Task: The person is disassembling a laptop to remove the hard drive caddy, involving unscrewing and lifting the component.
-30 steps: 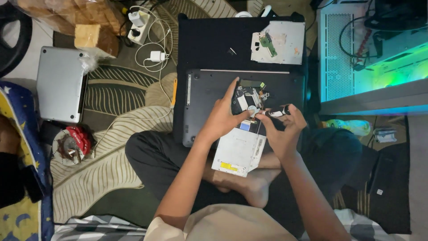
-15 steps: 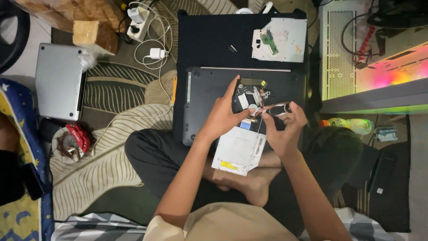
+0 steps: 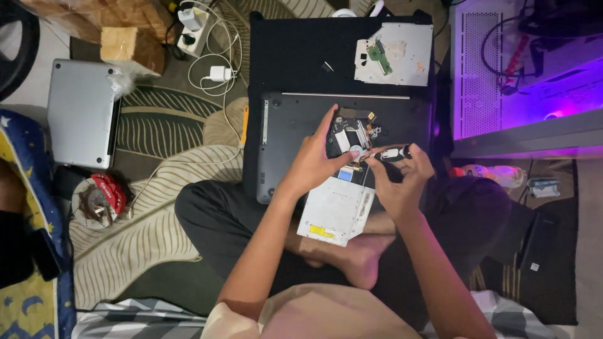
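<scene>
While left hand braces open laptop, right hand pinches screwdriver; long axis lies crosswise, tip pointing left toward nearer left fingers, above loose drive.

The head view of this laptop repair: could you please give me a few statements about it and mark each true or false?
1. The right hand holds a small screwdriver over the open bay of the dark laptop. True.
2. The left hand rests on the closed silver laptop. False: it lies on the dark laptop, beside the open bay; the silver one sits apart, far to the person's left.
3. A flat silver drive lies partly out of the dark laptop, over the person's lap. True.
4. The white charger sits on top of the dark laptop. False: it lies on the rug beside it.
5. A grey panel with a green circuit board lies beyond the dark laptop. True.
</scene>
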